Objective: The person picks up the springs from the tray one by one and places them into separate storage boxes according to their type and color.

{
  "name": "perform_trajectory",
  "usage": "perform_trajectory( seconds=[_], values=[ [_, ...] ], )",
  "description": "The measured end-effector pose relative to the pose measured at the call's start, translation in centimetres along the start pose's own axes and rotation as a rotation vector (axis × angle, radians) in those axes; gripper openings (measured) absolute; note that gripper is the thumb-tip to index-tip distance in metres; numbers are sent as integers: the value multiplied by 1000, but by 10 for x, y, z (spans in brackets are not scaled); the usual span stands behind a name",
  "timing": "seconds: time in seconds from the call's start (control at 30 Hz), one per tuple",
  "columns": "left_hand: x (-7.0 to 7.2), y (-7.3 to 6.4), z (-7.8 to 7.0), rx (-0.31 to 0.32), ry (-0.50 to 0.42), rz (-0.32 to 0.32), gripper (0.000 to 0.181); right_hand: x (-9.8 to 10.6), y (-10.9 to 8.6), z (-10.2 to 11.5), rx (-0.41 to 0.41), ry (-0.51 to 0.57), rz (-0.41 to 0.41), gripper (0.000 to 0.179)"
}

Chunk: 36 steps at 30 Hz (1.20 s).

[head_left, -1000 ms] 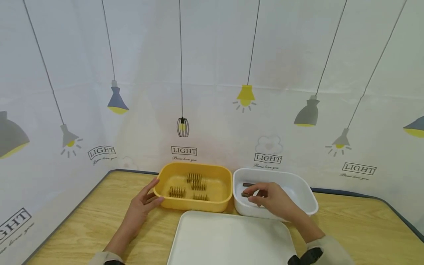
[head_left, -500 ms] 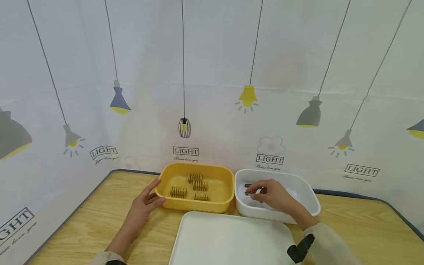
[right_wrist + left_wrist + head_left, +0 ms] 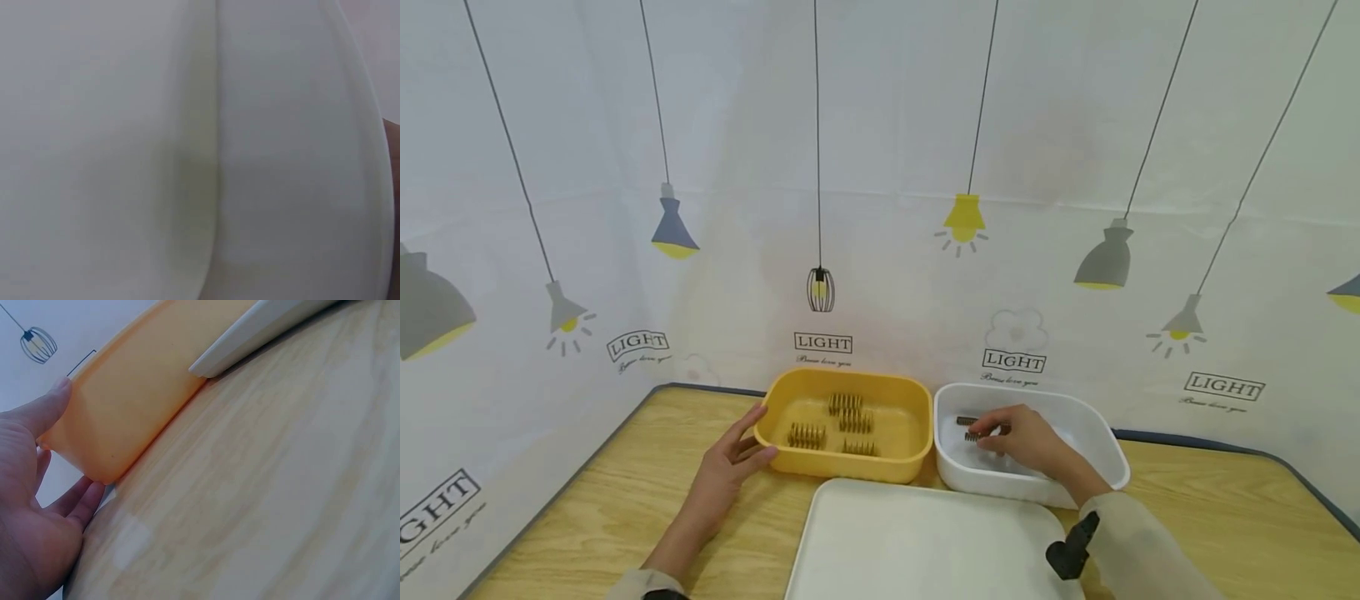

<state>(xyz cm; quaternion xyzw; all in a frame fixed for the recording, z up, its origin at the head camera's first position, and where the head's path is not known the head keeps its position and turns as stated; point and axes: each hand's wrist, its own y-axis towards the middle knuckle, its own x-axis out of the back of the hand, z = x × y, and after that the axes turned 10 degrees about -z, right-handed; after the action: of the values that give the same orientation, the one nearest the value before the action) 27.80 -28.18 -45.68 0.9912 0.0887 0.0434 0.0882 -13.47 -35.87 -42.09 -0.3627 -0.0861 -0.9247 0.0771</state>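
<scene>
My left hand (image 3: 727,467) grips the left front corner of a yellow bin (image 3: 850,468). In the left wrist view, the thumb (image 3: 53,406) lies at the rim and other fingertips touch lower down near the table. Several brass-coloured coil springs (image 3: 807,435) lie in this bin. Over the white bin (image 3: 1093,442), my right hand (image 3: 1022,433) reaches inside and pinches a small dark spring (image 3: 972,436) between thumb and fingertips, partly hidden. Just behind it lies another dark spring (image 3: 966,421). The right wrist view shows mostly white surfaces, no fingers.
A flat white tray (image 3: 925,542) lies in front of both bins, near their front walls. The bins stand side by side on a wood-grain table (image 3: 602,500). Behind them hangs a wall sheet (image 3: 895,275) printed with lamps.
The small dark spring has shifted slightly right within the white bin, along with my right fingers. My left hand has stayed on the yellow bin. The head view has shifted slightly.
</scene>
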Motion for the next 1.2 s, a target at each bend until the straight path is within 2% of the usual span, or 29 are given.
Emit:
perform_trajectory(
  seconds=[0.3, 0.53, 1.2],
  values=[
    [0, -1, -1, 8, 1, -8, 63, -5, 6, -8, -33, -33, 25, 14],
    [0, -1, 1, 5, 8, -7, 64, -8, 9, -9, -57, -84, 13, 17],
    [0, 0, 0, 15, 3, -4, 63, -9, 12, -14, -20, -117, -29, 15]
  ],
)
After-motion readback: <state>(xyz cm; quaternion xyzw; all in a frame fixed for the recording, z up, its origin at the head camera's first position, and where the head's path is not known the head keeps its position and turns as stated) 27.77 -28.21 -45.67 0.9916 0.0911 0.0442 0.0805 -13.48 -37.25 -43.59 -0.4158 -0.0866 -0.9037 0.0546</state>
